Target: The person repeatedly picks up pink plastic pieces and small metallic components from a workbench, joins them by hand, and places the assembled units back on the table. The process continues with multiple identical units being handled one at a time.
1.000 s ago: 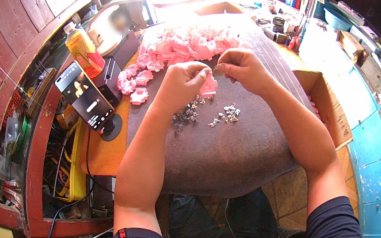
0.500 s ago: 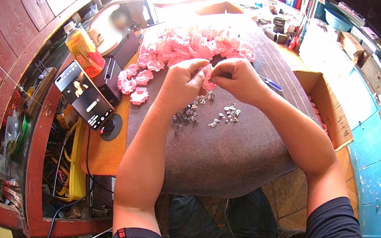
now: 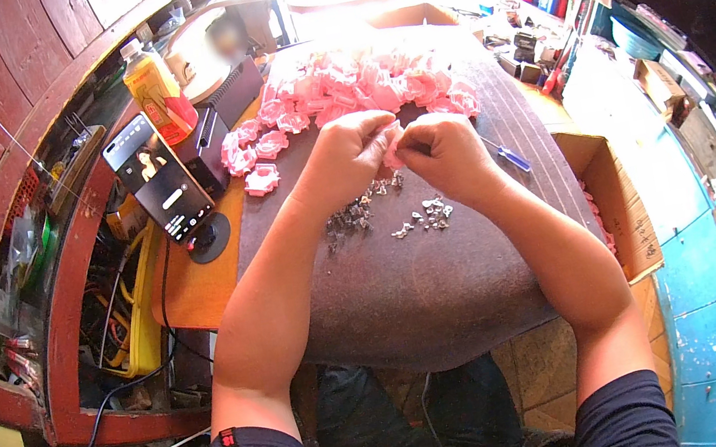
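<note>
Over the middle of the brown-covered table, my left hand (image 3: pixel 352 156) pinches a small pink plastic part (image 3: pixel 392 158), mostly covered by the fingers. My right hand (image 3: pixel 445 147) is closed right beside it, thumb and fingertips pressed together against the part's edge. Anything between those right fingertips is too small to make out. Just below the hands lie two little heaps of small metal pieces, a darker heap (image 3: pixel 349 217) on the left and a shinier heap (image 3: pixel 430 214) on the right. A large pile of similar pink parts (image 3: pixel 344 84) spreads beyond my hands.
A blue-handled screwdriver (image 3: pixel 514 159) lies right of my right hand. At the left, a phone (image 3: pixel 158 179) stands on a round base, with a drink bottle (image 3: pixel 159 91) behind it. An open cardboard box (image 3: pixel 631 211) holding pink parts stands against the table's right side.
My right hand has shifted slightly and its fingers have curled closer to the pink part. The left hand stays nearly in place. More of the screwdriver shows now.
</note>
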`<state>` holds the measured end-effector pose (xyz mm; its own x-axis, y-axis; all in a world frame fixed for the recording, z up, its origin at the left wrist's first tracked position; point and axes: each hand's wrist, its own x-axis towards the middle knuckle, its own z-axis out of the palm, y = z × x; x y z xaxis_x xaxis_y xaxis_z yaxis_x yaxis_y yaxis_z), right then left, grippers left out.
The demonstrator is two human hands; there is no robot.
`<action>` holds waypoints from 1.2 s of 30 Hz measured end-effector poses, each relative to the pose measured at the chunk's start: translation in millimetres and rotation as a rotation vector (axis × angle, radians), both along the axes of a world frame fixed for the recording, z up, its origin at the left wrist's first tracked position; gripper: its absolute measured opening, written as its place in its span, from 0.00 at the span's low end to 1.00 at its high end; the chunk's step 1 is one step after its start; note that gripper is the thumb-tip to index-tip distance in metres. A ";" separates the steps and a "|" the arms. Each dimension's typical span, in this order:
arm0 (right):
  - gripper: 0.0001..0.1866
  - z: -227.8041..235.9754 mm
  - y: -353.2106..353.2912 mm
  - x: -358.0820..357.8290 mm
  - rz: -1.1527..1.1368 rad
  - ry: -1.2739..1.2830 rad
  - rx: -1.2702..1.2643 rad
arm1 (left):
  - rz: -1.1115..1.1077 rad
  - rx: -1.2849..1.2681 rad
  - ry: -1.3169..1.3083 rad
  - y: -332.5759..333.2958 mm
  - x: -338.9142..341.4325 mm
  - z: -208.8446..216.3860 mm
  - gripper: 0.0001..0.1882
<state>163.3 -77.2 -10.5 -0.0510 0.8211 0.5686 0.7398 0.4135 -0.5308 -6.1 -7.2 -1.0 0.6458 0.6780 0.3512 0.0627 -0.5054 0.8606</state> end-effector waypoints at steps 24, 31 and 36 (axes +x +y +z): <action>0.08 12.1 1.5 10.0 0.092 0.478 -0.134 | 0.023 -0.090 -0.137 -4.6 -0.4 8.3 0.16; 0.09 -1.6 5.3 7.6 0.257 0.694 -0.334 | 0.035 0.099 -0.102 -4.5 4.0 3.5 0.19; 0.10 6.2 4.9 13.4 0.354 0.907 -0.510 | 0.054 0.234 -0.120 2.8 0.3 -0.3 0.21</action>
